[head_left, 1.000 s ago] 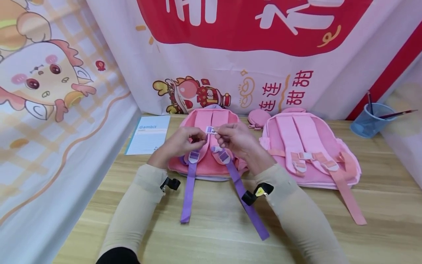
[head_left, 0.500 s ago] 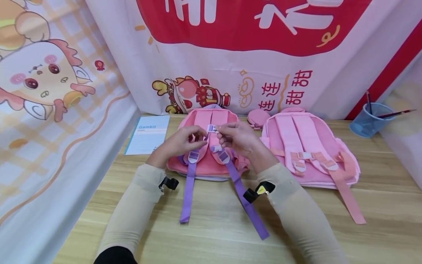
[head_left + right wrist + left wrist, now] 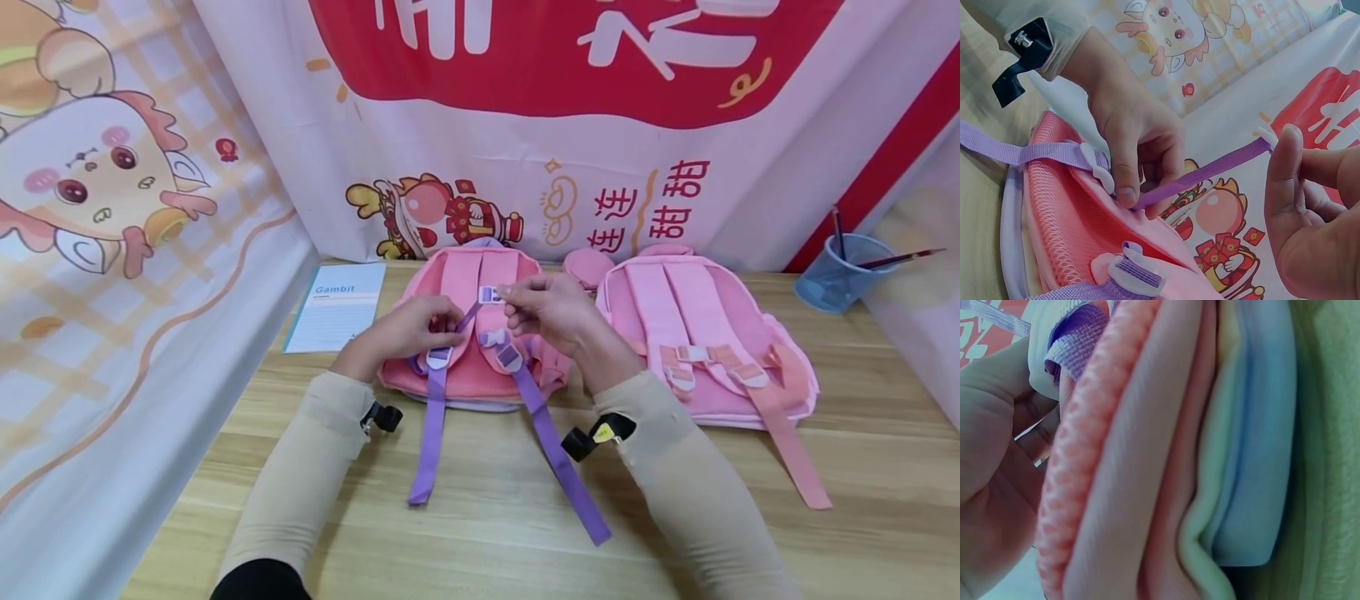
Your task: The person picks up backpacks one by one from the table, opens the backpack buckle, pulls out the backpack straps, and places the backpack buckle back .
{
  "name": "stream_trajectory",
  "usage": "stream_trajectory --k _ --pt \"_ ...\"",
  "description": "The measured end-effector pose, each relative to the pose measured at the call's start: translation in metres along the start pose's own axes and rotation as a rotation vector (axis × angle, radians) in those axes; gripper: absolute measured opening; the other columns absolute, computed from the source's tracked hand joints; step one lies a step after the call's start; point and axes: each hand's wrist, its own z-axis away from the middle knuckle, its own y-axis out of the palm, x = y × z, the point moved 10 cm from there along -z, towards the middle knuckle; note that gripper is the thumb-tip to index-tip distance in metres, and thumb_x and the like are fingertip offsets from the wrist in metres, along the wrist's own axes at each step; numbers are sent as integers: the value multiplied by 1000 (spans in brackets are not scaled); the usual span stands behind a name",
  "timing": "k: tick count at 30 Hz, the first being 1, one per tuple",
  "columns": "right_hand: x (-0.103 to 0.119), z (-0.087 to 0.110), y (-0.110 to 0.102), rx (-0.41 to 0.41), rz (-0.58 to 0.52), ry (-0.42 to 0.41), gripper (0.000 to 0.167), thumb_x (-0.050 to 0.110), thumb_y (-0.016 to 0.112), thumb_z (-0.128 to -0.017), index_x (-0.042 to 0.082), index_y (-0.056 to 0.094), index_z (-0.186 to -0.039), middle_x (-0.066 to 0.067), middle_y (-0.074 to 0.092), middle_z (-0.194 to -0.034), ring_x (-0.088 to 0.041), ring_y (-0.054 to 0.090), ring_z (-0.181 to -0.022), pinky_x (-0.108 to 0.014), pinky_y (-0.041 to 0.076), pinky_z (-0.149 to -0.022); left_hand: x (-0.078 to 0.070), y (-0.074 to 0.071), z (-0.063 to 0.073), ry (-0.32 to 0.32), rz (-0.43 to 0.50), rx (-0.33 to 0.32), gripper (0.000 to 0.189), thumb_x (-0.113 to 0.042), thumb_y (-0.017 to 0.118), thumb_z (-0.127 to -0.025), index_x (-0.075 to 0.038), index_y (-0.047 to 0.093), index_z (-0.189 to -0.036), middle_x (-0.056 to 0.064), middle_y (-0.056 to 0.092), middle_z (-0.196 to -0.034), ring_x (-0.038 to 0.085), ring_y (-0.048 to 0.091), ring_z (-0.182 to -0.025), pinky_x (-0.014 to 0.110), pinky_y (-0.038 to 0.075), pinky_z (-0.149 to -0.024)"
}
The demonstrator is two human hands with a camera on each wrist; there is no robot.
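Observation:
A small pink backpack lies with its shoulder straps facing up in the head view. My left hand pinches a thin purple chest strap close to the left shoulder strap. Between thumb and fingers, my right hand holds the white buckle at that strap's other end. The strap runs taut between both hands in the right wrist view. A white adjuster with purple webbing sits on the other shoulder strap. In the left wrist view, the pack's edge hides part of the left hand.
Right of it lies a second pink backpack with peach straps. A round pink pouch sits between the packs. A notebook is at left, a blue mesh cup with pencils at far right. Two purple strap tails trail toward me.
My right hand has shifted slightly right with the buckle. My left hand has dropped a little and its fingers have closed on the strap, which now shows stretched between the hands.

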Motion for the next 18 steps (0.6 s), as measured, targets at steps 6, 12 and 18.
stream_trajectory --k 6,12,18 --pt "-1 1 -2 2 5 -7 19 11 66 -108 9 74 -90 -1 69 -74 -11 63 -60 -24 60 -59 2 1 0 -3 -21 -9 19 -28 80 -101 -18 75 -117 0 70 -98 21 64 -91 35 56 -85" --pt "-1 2 -12 -18 37 -12 13 11 64 -109 1 72 -106 -1 69 -76 -12 62 -63 -24 58 -60 4 0 1 -1 -38 -25 15 -25 80 -101 -17 76 -112 2 68 -93 20 62 -87 35 55 -81" --pt "-2 4 -20 -23 22 -31 12 7 62 -109 3 71 -102 0 67 -73 -11 61 -60 -23 56 -58 4 -2 3 -17 -81 -21 16 -27 80 -101 -17 77 -113 0 70 -94 20 62 -88 36 55 -83"
